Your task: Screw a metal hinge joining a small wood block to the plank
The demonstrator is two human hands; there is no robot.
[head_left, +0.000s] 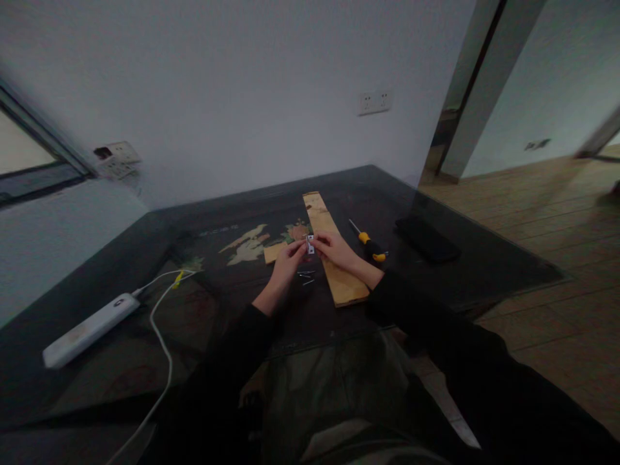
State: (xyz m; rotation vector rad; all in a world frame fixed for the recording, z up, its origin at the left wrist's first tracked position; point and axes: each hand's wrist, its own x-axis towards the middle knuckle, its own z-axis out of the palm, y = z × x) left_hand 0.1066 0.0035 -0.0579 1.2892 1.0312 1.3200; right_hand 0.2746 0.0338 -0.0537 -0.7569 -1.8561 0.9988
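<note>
Lying near on the left are a white power strip (90, 328) and its cord. Farther in, the left hand (287, 259) and right hand (334, 250) pinch a small metal hinge (310, 244) between their fingertips, at the left edge of a wood strip (333, 252). It looks light, stiff and slippery, best held by its edges. Screws (306, 277) lie just near of it. A screwdriver (368, 243) lies right.

Bare left hand (289, 256) and right hand (338, 250), long black sleeves (416, 310) down to both wrists, dark trousers.
</note>
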